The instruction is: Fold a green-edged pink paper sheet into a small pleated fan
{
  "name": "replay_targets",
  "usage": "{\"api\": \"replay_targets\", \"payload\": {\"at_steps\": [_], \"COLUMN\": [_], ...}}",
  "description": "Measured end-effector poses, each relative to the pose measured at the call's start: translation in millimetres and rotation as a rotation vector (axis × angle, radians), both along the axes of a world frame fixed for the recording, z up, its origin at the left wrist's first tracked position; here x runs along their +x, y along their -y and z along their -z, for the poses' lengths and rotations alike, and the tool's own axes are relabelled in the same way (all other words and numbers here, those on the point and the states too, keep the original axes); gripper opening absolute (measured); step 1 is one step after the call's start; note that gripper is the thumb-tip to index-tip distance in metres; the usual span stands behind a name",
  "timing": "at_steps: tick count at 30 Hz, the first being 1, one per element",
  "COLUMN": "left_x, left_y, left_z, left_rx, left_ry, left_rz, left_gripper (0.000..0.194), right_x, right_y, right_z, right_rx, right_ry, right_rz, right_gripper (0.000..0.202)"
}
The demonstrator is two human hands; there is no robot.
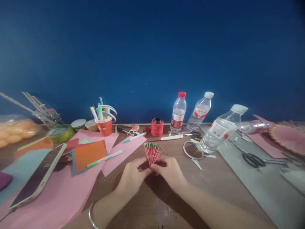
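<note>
In the middle of the head view, a pleated paper fan (152,152), red-pink with green tips along its top edge, stands upright between my hands. Its folds spread at the top and narrow to a point at the bottom. My left hand (136,173) pinches that narrow end from the left, thumb and fingers closed. From the other side my right hand (169,171) pinches the same end, its thumb meeting the left one. The lowest bit of the fan is hidden by the fingers.
Behind stand a red cup (104,126) of markers, a red container (157,127) and several water bottles (178,117). To the right lie a tape roll (184,149) and black-handled scissors (254,160). Pink paper (69,190), orange paper (89,155) and a tablet (39,175) cover the left.
</note>
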State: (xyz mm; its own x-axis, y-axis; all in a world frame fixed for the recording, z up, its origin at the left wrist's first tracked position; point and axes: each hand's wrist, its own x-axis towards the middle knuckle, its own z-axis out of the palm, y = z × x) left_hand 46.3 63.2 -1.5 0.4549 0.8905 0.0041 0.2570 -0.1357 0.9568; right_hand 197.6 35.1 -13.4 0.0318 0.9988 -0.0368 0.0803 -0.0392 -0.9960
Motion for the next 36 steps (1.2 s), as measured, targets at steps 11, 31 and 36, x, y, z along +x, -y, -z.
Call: {"api": "replay_targets", "payload": {"at_steps": [11, 31, 36], "left_x": [-4, -8, -7], "left_y": [5, 6, 3], "left_z": [-4.0, -22.7, -24.2], "left_rx": [0.101, -0.329, -0.323], "left_ry": [-0.164, 0.059, 0.023], "left_rz": [0.048, 0.503, 0.409], "left_gripper": [0.043, 0.044, 0.014], "right_x": [1, 28, 25], "right_y": [6, -14, -15], "right_z": [-9.7, -12.3, -5.7], "right_rx": [0.101, 0.039, 0.001], "right_ry": [0.041, -0.444, -0.521], "right_rz": [0.170, -0.130, -0.040], "right_gripper": [0.013, 0.026, 0.030]}}
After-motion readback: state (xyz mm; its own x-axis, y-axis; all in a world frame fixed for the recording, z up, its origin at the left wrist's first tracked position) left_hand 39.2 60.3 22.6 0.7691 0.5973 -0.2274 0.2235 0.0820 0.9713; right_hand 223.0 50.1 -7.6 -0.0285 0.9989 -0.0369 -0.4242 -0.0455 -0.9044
